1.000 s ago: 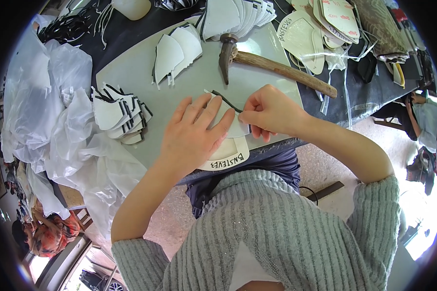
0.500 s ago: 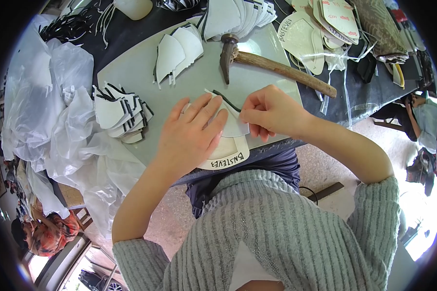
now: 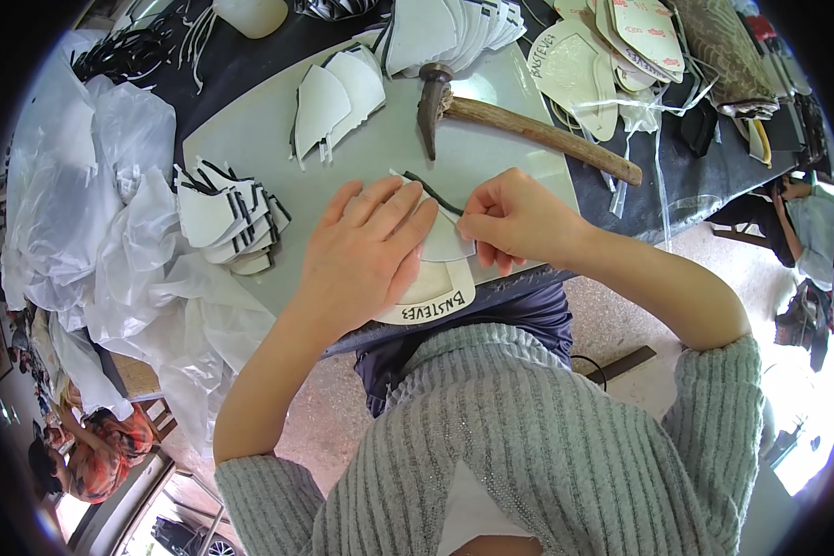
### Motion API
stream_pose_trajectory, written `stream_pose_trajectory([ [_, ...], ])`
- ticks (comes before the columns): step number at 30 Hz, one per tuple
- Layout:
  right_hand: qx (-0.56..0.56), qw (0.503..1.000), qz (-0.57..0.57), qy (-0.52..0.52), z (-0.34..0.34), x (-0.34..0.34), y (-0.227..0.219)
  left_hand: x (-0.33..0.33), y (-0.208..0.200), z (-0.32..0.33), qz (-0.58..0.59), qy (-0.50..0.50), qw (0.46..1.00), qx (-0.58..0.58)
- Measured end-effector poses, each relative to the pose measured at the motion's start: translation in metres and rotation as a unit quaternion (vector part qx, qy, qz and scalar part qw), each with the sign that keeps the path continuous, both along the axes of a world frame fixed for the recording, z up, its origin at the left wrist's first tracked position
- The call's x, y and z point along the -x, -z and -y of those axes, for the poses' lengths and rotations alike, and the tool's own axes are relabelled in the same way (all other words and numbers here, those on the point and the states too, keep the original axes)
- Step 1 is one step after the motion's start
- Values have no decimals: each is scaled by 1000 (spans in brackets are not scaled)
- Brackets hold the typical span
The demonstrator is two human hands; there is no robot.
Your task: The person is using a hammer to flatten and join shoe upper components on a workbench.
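My left hand (image 3: 361, 250) lies flat, fingers stretched out, pressing on a white curved sheet piece (image 3: 447, 245) and on the cream template (image 3: 433, 312) under it. The template has dark hand lettering along its near edge. A thin black strip (image 3: 435, 195) runs along the far right edge of the white piece toward my right hand (image 3: 521, 222). Thumb and forefinger of that hand are pinched together at the strip's end, by the piece's right edge. The fingertips partly hide what lies between them.
Beyond my hands a wooden-handled hammer (image 3: 537, 137) lies on the grey board (image 3: 278, 120). Strip-edged white pieces (image 3: 218, 213) are piled at left, others (image 3: 343, 93) farther back. Clear plastic sheeting (image 3: 130, 222) covers the left side; more templates (image 3: 574, 79) lie at far right.
Both hands stay at the same place, with only a slight shift of the fingers. The white piece and the black strip look nearly unmoved.
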State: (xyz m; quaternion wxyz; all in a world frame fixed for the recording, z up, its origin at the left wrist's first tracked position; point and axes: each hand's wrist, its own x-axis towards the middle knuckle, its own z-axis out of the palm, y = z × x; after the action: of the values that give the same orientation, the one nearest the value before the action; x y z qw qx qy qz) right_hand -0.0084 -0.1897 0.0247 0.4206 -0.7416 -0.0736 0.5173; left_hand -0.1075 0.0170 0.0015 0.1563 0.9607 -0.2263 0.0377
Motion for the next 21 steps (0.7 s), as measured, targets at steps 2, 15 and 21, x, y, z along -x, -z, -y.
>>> stream_pose_trajectory([
  [2, 2, 1000, 15, -14, 0, 0, 1, 0, -1, 0, 3, 6, 1000, -17],
  [15, 13, 989, 105, -101, 2, -10, 0, -1, -10, 4, 23, 32, 994, -103],
  [21, -6, 982, 147, -118, 3, -9, 3, 0, -11, 7, 29, 34, 990, -134],
])
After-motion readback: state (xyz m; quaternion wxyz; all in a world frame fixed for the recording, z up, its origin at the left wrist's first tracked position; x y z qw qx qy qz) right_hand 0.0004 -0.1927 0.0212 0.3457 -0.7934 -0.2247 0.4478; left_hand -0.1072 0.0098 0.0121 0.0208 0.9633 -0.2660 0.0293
